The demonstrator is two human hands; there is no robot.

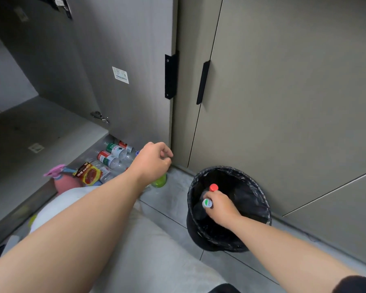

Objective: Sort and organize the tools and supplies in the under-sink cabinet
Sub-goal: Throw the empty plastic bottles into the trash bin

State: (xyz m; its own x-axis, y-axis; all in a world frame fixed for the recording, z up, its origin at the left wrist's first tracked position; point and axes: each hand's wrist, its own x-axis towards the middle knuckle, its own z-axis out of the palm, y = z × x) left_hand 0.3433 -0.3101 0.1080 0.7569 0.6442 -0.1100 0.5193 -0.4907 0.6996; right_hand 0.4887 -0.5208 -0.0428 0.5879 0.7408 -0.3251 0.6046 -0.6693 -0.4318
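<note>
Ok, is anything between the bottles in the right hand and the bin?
Nothing visible. The right hand grips the red-capped bottle and the white-capped bottle by their necks over the bin, whose mouth is open, with no lid.

My left forearm [114, 193] covers most of the green bottle [160, 180], and my right grip's [221, 207] bottles [207, 203] vanish into the dark bin [262, 199].
</note>
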